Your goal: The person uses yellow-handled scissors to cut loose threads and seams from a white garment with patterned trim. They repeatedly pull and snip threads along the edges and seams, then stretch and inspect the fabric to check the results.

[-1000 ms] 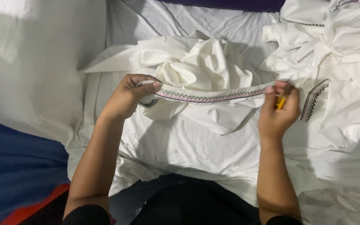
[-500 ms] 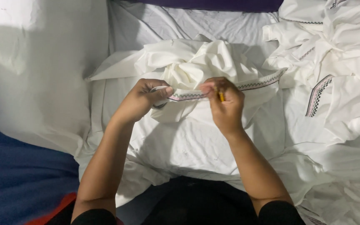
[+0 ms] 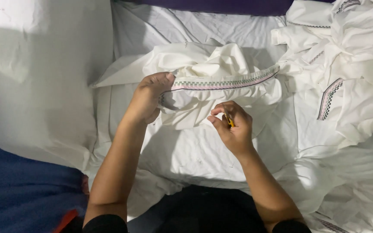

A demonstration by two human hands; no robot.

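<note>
left hand grips the end of a patterned trim band on a white garment, which lies bunched on the white sheet in front of the person. right hand is closed around a small yellow tool, just below the band and not touching it. more white garments lie heaped at right.

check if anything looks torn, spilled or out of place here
Nothing stands out. The left hand pinches the patterned trim of a white garment, the right hand holds a small yellow tool, and more white garments lie bunched at right. No tear or stain shows.
</note>
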